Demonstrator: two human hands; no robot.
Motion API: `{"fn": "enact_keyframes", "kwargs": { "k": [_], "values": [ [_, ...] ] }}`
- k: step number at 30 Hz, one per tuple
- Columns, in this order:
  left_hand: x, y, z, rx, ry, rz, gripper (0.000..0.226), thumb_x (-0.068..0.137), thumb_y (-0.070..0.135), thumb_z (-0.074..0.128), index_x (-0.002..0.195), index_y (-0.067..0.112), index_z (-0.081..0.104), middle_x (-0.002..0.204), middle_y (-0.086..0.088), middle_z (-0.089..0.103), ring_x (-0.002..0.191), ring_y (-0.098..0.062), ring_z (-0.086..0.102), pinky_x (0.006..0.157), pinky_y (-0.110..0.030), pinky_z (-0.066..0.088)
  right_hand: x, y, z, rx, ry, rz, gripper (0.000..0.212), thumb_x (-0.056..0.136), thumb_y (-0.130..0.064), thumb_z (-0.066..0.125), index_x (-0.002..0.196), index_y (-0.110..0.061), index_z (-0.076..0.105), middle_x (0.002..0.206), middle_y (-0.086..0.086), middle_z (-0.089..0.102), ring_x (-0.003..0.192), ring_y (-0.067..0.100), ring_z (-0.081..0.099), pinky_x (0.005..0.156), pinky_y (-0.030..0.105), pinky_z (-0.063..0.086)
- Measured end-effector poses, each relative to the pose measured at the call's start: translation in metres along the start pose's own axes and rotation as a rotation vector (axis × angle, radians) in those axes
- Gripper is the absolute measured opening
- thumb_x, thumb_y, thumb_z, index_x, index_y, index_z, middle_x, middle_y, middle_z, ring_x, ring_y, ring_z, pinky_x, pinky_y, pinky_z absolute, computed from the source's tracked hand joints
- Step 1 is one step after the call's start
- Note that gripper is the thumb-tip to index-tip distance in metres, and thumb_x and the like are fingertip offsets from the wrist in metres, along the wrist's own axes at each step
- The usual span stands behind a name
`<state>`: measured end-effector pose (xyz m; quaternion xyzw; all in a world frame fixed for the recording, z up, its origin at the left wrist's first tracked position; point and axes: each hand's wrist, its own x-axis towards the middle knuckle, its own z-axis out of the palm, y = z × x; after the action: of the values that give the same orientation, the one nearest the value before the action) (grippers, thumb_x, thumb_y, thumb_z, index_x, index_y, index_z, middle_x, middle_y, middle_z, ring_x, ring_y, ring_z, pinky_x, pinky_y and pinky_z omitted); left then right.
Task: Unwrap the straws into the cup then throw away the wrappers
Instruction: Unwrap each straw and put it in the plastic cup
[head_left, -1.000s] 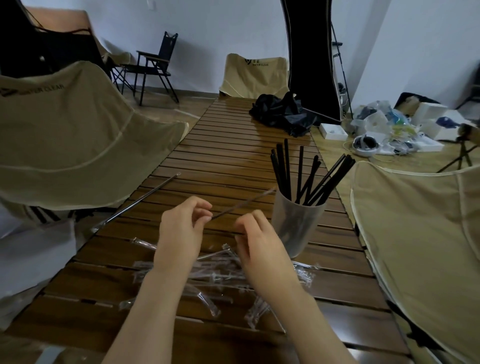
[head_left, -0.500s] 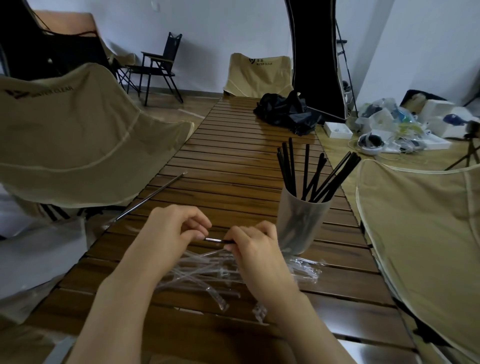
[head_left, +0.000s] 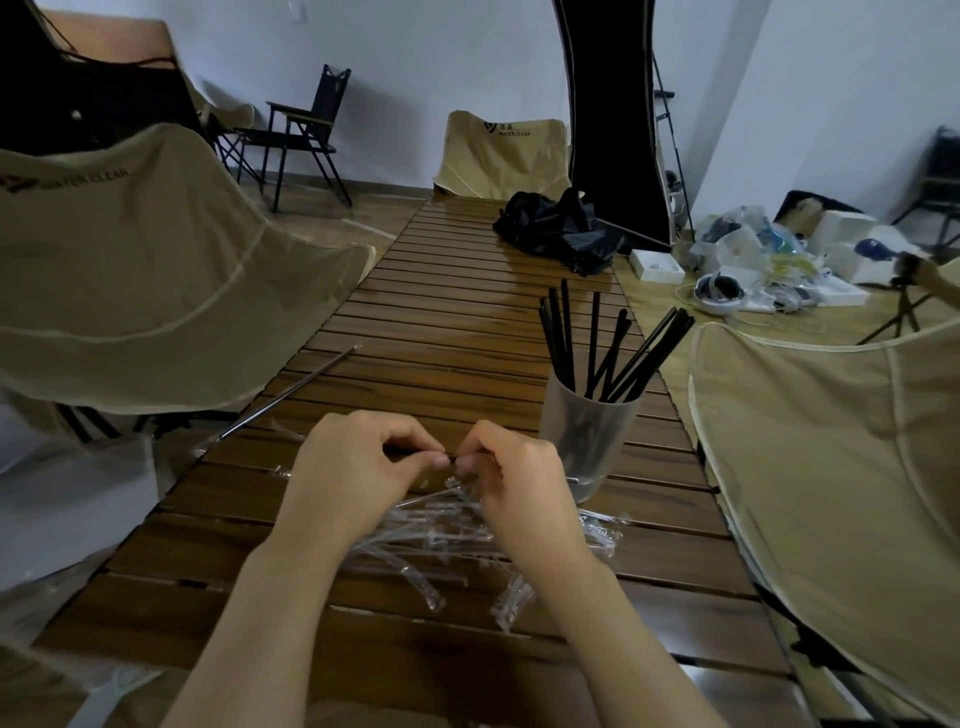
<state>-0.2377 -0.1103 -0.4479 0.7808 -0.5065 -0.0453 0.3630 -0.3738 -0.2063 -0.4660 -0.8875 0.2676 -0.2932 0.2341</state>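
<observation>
Head view: we see both hands drawn together low over the worktop, fingertips almost meeting. The left hand has its grip pressed closed, thumb and forefinger pinching a thin dark straw whose short visible stretch runs across to the right hand. The right grip is likewise curled tight on the straw's end, where we judge the wrapper's tip sits, though that clear film is too fine to make out between the fingers.

A second ago the hands stood apart, with a long wrapped straw slanting up and away from them; half a second ago they had closed in, leaving only a short stretch between them. Now the gap is nearly gone and the straw is almost hidden inside the two grips. We read this as the tearing or sliding step on one more straw, not yet bare and not yet in the cup.

Under the wrists lies a heap of empty clear wrappers spread across the slats, none yet thrown away. Just right of the right hand stands the translucent cup, upright, with a fan of black straws already leaning in it. To the left, well apart, one long wrapped straw lies aslant across the worktop's edge. Beige folding chairs flank both sides, and a black bundle rests at the far end.
</observation>
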Motion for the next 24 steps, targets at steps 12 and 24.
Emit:
{"fn": "enact_keyframes", "kwargs": {
  "k": [12, 24],
  "values": [
    [-0.003, 0.026, 0.015, 0.119, 0.198, 0.19, 0.004, 0.081, 0.039, 0.074, 0.079, 0.037, 0.072, 0.073, 0.023, 0.066, 0.073, 0.006, 0.057, 0.084, -0.035, 0.038, -0.004, -0.007, -0.019, 0.156, 0.1, 0.249, 0.026, 0.089, 0.0, 0.056, 0.073, -0.021, 0.059, 0.068, -0.005, 0.063, 0.065, 0.008, 0.062, 0.06, 0.022, 0.053],
    [-0.002, 0.042, 0.033, 0.164, 0.238, 0.116, 0.005, 0.085, 0.041, 0.071, 0.08, 0.039, 0.07, 0.071, 0.024, 0.062, 0.072, 0.003, 0.051, 0.085, -0.027, 0.025, -0.009, -0.002, -0.026, 0.168, 0.163, 0.302, 0.028, 0.086, 0.004, 0.054, 0.071, -0.018, 0.057, 0.068, 0.0, 0.062, 0.067, 0.013, 0.06, 0.057, 0.024, 0.053]
  ]
}}
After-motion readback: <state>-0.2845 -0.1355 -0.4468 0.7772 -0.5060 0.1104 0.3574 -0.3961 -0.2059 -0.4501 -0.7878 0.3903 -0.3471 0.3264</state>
